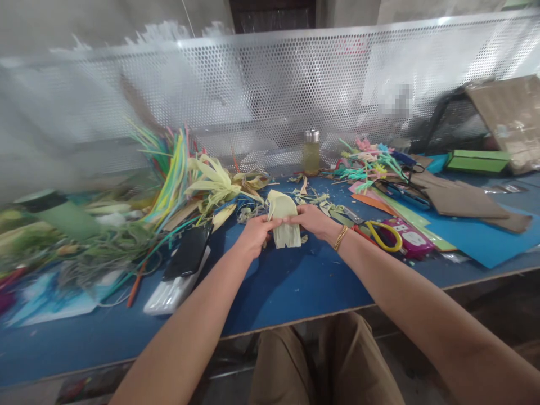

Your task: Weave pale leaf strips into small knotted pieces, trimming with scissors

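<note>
Both my hands meet over the middle of the blue table [278, 292], pinching a pale yellow strip of leaf-like paper [283, 219] between them. My left hand [255, 233] grips its left edge with thumb and fingers closed. My right hand [312, 219], with a gold bracelet at the wrist, holds the right edge the same way. The strip stands upright, its lower end hanging just above the table.
A black phone [188, 252] on a white case lies left of my hands. Coloured strips and pale leaves [185, 174] pile at the left. Yellow-handled scissors [379, 233], a pink box, a glass bottle [311, 151], brown and green paper lie right. A perforated metal screen [270, 95] backs the table.
</note>
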The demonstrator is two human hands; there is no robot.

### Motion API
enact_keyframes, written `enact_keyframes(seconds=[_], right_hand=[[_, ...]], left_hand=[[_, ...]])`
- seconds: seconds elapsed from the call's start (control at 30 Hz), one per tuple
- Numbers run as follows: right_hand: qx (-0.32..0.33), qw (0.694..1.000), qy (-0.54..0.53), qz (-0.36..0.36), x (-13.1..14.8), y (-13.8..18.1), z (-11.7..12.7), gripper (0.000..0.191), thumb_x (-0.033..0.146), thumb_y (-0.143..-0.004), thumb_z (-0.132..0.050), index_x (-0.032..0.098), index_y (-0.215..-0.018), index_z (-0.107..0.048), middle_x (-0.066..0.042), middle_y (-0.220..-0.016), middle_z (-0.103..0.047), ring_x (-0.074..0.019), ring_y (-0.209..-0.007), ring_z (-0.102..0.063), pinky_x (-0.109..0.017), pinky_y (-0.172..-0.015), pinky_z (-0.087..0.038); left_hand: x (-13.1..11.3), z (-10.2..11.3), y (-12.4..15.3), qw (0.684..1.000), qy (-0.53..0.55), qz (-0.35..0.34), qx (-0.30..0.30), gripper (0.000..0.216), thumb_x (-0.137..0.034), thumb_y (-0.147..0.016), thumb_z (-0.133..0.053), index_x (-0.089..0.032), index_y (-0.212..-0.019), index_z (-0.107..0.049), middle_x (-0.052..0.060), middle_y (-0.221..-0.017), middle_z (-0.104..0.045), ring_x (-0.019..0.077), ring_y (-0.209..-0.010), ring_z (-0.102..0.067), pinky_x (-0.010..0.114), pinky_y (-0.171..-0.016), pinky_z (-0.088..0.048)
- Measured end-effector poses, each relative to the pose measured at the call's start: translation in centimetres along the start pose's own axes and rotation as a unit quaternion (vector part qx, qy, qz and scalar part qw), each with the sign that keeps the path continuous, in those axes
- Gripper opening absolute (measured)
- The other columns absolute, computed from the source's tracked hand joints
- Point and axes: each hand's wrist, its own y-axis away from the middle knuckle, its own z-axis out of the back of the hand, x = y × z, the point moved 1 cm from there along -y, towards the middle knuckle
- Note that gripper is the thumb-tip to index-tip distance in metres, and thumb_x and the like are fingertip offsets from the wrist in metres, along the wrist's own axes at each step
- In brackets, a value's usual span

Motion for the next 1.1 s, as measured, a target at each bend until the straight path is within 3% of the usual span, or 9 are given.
enact_keyframes(seconds=[0.23,0.4,0.6,0.67,0.8,0.87,0.93,1.03,1.1], right_hand=[[-0.013,1.000,0.000,0.003,0.0,0.0,0.0,0.006,0.018,-0.069,-0.070,0.014,-0.072,-0.067,-0.002,-0.065,-0.067,-0.0121,-0.057,-0.058,-0.023,-0.053,-0.047],[-0.065,0.997,-0.010,-0.028,-0.3,-0.4,0.5,0.006,0.019,-0.074,-0.068,0.017,-0.075,-0.063,-0.001,-0.064,-0.064,-0.0116,-0.054,-0.057,-0.023,-0.051,-0.047],[-0.108,0.993,-0.011,-0.036,-1.1,-1.3,1.7,0.017,0.020,-0.072,-0.075,0.018,-0.075,-0.059,0.002,-0.061,-0.059,-0.0099,-0.050,-0.053,-0.022,-0.047,-0.045],[-0.144,0.988,-0.001,-0.046,-1.3,-1.6,2.4,0.020,0.021,-0.070,-0.077,0.018,-0.074,-0.058,0.002,-0.059,-0.058,-0.0099,-0.049,-0.053,-0.022,-0.045,-0.043],[-0.210,0.976,-0.007,-0.063,-1.3,-1.9,3.4,0.018,0.021,-0.071,-0.077,0.017,-0.074,-0.060,0.001,-0.056,-0.060,-0.0119,-0.050,-0.055,-0.023,-0.045,-0.043],[-0.211,0.975,-0.031,-0.060,-1.0,-1.8,3.2,0.012,0.020,-0.076,-0.072,0.017,-0.076,-0.061,-0.001,-0.058,-0.062,-0.0138,-0.053,-0.058,-0.025,-0.049,-0.047],[-0.184,0.980,-0.062,-0.050,-0.6,-1.4,2.6,0.007,0.019,-0.082,-0.066,0.016,-0.077,-0.062,-0.002,-0.061,-0.064,-0.0149,-0.057,-0.061,-0.027,-0.054,-0.051],[-0.095,0.988,-0.115,-0.030,0.1,-0.7,1.2,0.007,0.018,-0.086,-0.059,0.016,-0.082,-0.064,-0.003,-0.068,-0.067,-0.0145,-0.060,-0.062,-0.028,-0.059,-0.053],[-0.050,0.990,-0.130,-0.017,0.2,-0.3,0.5,0.004,0.020,-0.082,-0.063,0.016,-0.083,-0.065,-0.003,-0.069,-0.067,-0.0137,-0.059,-0.061,-0.027,-0.057,-0.053]], left_hand=[[-0.7,-0.7,0.8,0.991,0.096,0.040,0.082,0.028,-0.023,-0.059,-0.083,-0.014,-0.082,-0.069,0.006,-0.071,-0.069,0.0163,-0.059,-0.062,0.029,-0.057,-0.047],[-2.7,-0.8,1.7,0.971,0.190,-0.003,0.143,0.012,-0.024,-0.072,-0.073,-0.017,-0.080,-0.066,0.005,-0.079,-0.067,0.0177,-0.075,-0.063,0.032,-0.073,-0.051],[-5.1,0.8,4.1,0.971,0.183,-0.026,0.154,0.017,-0.037,-0.081,-0.068,-0.020,-0.081,-0.067,-0.005,-0.047,-0.031,0.0103,-0.047,-0.037,0.031,-0.060,-0.048],[-6.3,1.9,5.1,0.967,0.207,-0.078,0.126,0.010,-0.032,-0.083,-0.065,-0.023,-0.081,-0.068,-0.006,-0.045,-0.027,0.0088,-0.043,-0.031,0.027,-0.055,-0.044],[-9.1,4.8,5.8,0.882,0.391,-0.258,0.056,0.018,-0.017,-0.090,-0.056,-0.030,-0.083,-0.067,-0.007,-0.053,-0.049,0.0058,-0.049,-0.045,0.018,-0.062,-0.046],[-9.5,5.5,5.0,0.857,0.441,-0.259,0.068,0.024,-0.007,-0.089,-0.054,-0.028,-0.085,-0.066,-0.007,-0.064,-0.059,0.0038,-0.059,-0.055,0.014,-0.067,-0.047],[-8.5,4.9,3.6,0.877,0.440,-0.169,0.088,0.021,-0.004,-0.087,-0.055,-0.022,-0.081,-0.064,-0.005,-0.065,-0.060,0.0036,-0.059,-0.056,0.011,-0.058,-0.045],[-5.1,2.1,1.8,0.955,0.291,0.011,0.055,0.005,-0.014,-0.080,-0.068,-0.015,-0.080,-0.063,-0.003,-0.058,-0.054,0.0058,-0.049,-0.049,0.015,-0.046,-0.040],[-2.8,0.3,1.1,0.982,0.189,0.012,0.018,0.019,-0.015,-0.069,-0.078,-0.014,-0.082,-0.064,-0.005,-0.056,-0.050,0.0050,-0.046,-0.045,0.015,-0.043,-0.036]])
